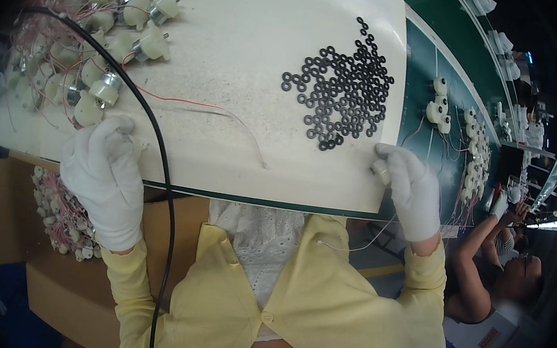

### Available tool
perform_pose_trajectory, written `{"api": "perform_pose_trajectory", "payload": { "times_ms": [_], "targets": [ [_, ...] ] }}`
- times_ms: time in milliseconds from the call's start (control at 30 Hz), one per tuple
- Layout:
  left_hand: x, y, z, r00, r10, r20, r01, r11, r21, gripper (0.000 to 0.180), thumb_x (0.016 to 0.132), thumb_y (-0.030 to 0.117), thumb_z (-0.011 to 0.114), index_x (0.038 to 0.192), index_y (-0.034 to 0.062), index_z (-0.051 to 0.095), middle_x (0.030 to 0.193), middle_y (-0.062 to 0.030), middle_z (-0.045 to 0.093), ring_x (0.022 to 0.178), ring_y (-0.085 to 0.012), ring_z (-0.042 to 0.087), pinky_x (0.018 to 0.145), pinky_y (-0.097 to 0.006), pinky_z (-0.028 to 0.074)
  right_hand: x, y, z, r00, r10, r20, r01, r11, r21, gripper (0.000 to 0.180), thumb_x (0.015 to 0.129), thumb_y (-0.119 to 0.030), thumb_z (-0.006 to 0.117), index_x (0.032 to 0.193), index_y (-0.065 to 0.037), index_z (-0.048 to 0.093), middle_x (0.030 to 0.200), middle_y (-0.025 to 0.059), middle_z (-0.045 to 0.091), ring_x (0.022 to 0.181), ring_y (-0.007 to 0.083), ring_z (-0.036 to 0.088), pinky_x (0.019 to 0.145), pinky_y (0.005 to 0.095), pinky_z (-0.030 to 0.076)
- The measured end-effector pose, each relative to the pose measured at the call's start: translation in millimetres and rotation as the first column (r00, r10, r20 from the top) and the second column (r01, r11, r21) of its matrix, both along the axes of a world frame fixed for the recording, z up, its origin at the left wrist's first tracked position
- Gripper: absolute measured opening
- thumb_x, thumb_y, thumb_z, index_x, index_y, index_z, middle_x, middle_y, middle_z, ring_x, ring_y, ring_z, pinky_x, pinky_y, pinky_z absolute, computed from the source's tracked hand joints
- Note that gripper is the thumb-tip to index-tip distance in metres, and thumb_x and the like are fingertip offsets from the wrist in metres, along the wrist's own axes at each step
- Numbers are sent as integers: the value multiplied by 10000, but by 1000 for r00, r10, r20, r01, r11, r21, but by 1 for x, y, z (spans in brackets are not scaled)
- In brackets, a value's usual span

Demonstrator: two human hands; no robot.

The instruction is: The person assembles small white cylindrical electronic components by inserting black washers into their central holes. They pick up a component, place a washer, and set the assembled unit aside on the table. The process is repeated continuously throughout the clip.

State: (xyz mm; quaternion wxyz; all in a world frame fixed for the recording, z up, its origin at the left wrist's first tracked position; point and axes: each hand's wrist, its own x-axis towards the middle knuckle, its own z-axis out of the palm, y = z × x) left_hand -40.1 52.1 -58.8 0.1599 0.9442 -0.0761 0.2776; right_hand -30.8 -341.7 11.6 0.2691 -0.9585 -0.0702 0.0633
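Note:
Both my hands wear white gloves. At the table's left front edge, my left hand [106, 179] is curled closed beside a heap of small motors with cream plastic caps [88, 110]. Whatever its fingers hold, if anything, is hidden. My right hand [413, 189] pinches a small cream-capped motor [380, 171] above the right front part of the white work surface. A thin pale wire [372, 240] hangs below that hand toward my lap. Farther in, black rubber rings [345, 90] lie spread in a loose patch. A red and white wire [205, 105] trails from the heap.
A black cable [160, 144] crosses in front, close to my left hand. More capped motors [438, 108] stand in groups on the green mat [420, 74] at right. Below the left edge is a cardboard box [174, 231] near wired parts [66, 215]. Another person [481, 284] works at right.

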Motion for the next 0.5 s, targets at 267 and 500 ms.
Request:
{"api": "perform_pose_trajectory", "payload": {
  "times_ms": [267, 500],
  "targets": [
    [0, 0, -6, 1000, -3, 4, 3, 998, -67, 178, 972, 211, 610, 1074, 74, 661, 974, -53, 711, 864, -299, 616, 797, -412, 474, -3, -59, -20, 942, -94, 322, 194, 936, -294, 163, 937, -87, 701, 1094, -53, 725, 891, 168, 750, 741, 317, 733, 659, 393, 553],
    [-1, -1, -6, 1000, 10, 8, -9, 998, -65, 180, 949, 202, 634, 1059, 62, 661, 969, -65, 713, 873, -308, 628, 800, -419, 474, -24, -26, 3, 916, 175, 361, 15, 885, -466, 391, 802, -238, 861, 1147, -167, 691, 842, 25, 669, 749, 226, 637, 695, 377, 432]
  ]
}}
